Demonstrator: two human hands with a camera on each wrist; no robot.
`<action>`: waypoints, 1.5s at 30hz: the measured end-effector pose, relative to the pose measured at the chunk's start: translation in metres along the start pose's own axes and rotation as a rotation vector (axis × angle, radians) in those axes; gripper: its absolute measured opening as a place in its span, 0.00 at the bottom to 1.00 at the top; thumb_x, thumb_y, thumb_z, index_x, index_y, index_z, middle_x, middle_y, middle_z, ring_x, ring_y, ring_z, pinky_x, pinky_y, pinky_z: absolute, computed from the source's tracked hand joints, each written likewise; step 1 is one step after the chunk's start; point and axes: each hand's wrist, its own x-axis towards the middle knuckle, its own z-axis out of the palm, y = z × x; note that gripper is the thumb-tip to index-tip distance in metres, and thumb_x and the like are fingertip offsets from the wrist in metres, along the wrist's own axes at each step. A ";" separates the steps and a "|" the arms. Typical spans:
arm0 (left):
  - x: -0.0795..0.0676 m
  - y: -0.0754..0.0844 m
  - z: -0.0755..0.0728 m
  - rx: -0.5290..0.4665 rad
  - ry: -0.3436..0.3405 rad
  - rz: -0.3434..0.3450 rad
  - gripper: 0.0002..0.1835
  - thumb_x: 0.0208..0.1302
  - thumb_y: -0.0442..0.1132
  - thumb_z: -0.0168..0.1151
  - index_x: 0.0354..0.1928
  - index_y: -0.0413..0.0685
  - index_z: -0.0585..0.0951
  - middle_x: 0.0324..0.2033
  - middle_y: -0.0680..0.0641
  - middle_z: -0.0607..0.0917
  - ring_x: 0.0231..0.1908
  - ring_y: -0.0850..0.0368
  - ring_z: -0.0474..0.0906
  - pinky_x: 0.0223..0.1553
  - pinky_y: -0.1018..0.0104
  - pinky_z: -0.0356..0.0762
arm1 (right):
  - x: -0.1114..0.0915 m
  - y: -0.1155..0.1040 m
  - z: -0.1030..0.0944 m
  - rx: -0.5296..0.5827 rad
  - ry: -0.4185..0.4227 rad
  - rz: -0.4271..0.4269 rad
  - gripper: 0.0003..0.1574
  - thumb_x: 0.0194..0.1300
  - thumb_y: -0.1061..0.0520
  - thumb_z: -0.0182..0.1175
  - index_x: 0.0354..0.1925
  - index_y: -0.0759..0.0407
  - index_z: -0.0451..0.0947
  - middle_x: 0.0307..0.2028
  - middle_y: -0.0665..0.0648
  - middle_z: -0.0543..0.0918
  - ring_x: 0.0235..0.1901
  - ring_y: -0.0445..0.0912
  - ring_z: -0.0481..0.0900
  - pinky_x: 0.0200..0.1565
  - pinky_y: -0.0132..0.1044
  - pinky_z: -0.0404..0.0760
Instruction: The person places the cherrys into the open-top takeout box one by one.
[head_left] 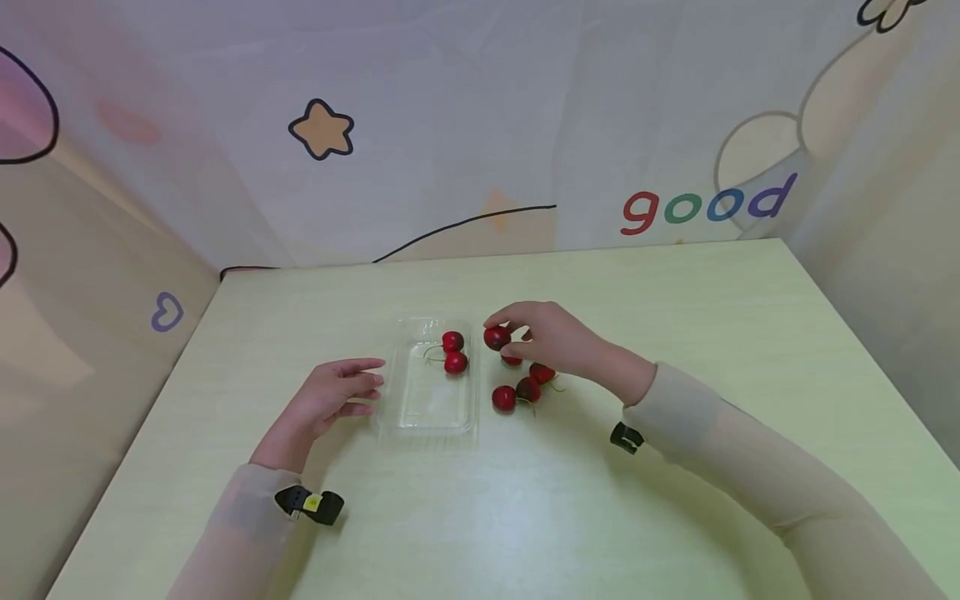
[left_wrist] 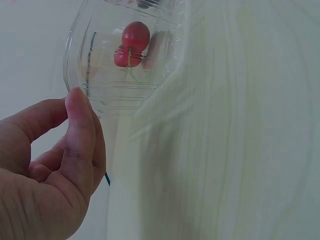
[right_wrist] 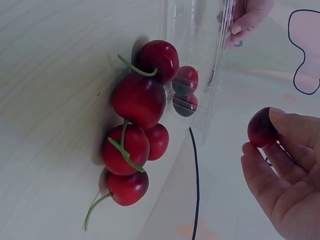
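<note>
Cherry (right_wrist: pixel 261 128), round, smooth, in right hand (right_wrist: pixel 292 175).

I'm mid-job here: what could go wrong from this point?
The held cherry is round and gripped only by the fingertips of the right hand, so it could slip out. The loose cherries are bunched close by that hand; a brush might set one rolling. The clear tray looks light, and the left hand at its edge could nudge it.
</note>
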 end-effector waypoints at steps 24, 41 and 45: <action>0.001 0.004 -0.002 0.017 -0.004 0.004 0.26 0.76 0.36 0.56 0.72 0.36 0.70 0.42 0.51 0.87 0.36 0.65 0.81 0.36 0.75 0.86 | 0.025 -0.015 0.010 -0.100 -0.096 -0.060 0.28 0.69 0.62 0.65 0.66 0.58 0.77 0.62 0.59 0.82 0.59 0.55 0.82 0.58 0.43 0.84; 0.000 0.000 -0.002 0.012 -0.011 -0.006 0.26 0.76 0.36 0.57 0.72 0.36 0.70 0.41 0.52 0.87 0.37 0.64 0.82 0.36 0.74 0.86 | 0.036 -0.010 0.026 -0.085 -0.131 -0.172 0.26 0.69 0.66 0.63 0.64 0.62 0.78 0.62 0.60 0.82 0.60 0.54 0.83 0.62 0.43 0.83; 0.000 0.000 -0.002 0.014 -0.012 -0.003 0.26 0.76 0.36 0.57 0.72 0.35 0.70 0.41 0.51 0.87 0.36 0.64 0.81 0.36 0.74 0.86 | 0.039 -0.012 0.028 -0.100 -0.164 -0.171 0.26 0.69 0.65 0.64 0.64 0.62 0.79 0.62 0.60 0.82 0.59 0.53 0.83 0.62 0.44 0.83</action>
